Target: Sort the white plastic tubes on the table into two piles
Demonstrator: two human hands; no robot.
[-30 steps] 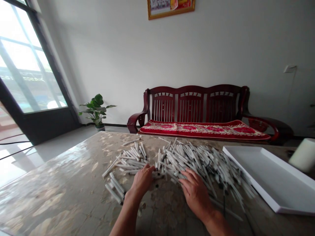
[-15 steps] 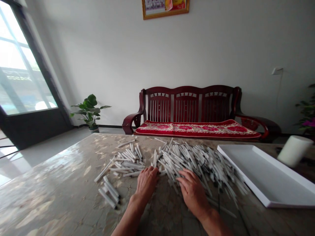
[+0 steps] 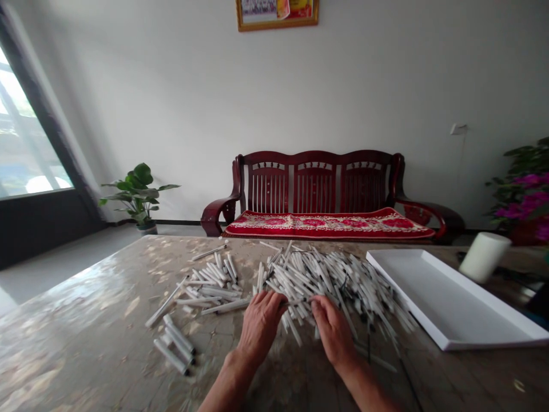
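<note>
Between my two hands a slim white pen (image 3: 297, 301) lies crosswise, just in front of the large pile of white pens (image 3: 317, 269). My left hand (image 3: 262, 320) has its fingers closed around the left end. At the right end, my right hand (image 3: 333, 329) pinches with thumb and fingers; its fingertips partly hide that end. A smaller heap of white tubes (image 3: 214, 280), some with dark ends, lies left of my left hand. Nearer to me on the left are several thicker white tubes with black ends (image 3: 176, 346).
A shallow white tray (image 3: 446, 297) stands right of the pile, with a white cylinder (image 3: 484, 257) behind it. The patterned table (image 3: 98, 343) extends to the left. Beyond it are a dark red wooden bench (image 3: 313, 183), a potted plant (image 3: 139, 191) and purple flowers (image 3: 525, 206).
My right hand has moved from the pile's edge toward my left hand, and both now grip a pen between them. The view has turned slightly right.
</note>
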